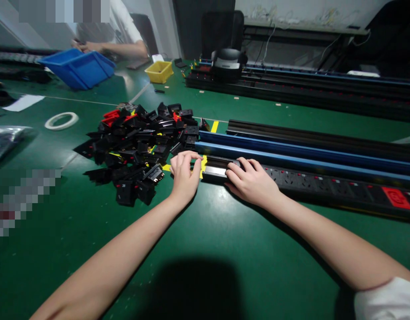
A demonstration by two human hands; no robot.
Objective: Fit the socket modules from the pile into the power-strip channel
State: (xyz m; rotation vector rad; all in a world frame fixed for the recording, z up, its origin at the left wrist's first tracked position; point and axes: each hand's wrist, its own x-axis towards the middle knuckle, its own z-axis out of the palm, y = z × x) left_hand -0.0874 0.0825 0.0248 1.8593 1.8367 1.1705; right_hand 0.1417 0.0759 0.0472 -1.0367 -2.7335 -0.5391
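Note:
A long black power strip (pixel 349 189) lies across the right half of the table. Sockets with red dots line its right part, and one red module (pixel 396 198) sits among them. At its left end the metal channel (pixel 215 170) shows bare. My right hand (pixel 253 181) rests over the strip with bent fingers wrapped across its edges. Beside the yellow piece (pixel 204 164) at the channel's end, my left hand (pixel 185 175) has its fingers curled together; what they hold is mostly hidden. Just left of it lies a pile of black socket modules (pixel 125 153), some red.
Blue rails (pixel 291 159) and a black rail (pixel 274 133) lie behind the strip. A tape roll (pixel 61 121), a blue bin (pixel 81 71) and a yellow tray (pixel 159 72) stand farther left. Another person's arm (pixel 121 49) is behind the bin. More long strips (pixel 291 91) lie at the back.

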